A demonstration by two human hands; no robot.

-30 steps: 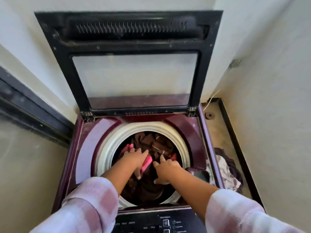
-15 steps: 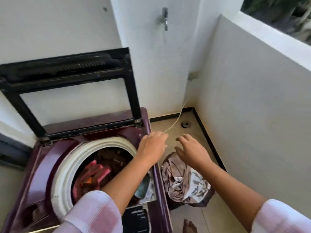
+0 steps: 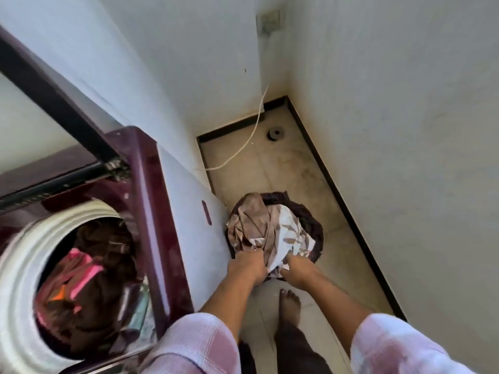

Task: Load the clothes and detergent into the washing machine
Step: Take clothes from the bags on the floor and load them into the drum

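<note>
Our left hand and right hand were side by side at the near edge of the dark basket on the floor. Their fingers were curled into the patterned cloth heaped in it, each gripping a fold. The washing machine stood just beside the basket, on our left. Its drum, already holding dark and pink clothes, lay up and leftward of the hands. We judged the left hand nearer it, so the bundle had to rise and swing left over the machine's side.
</note>
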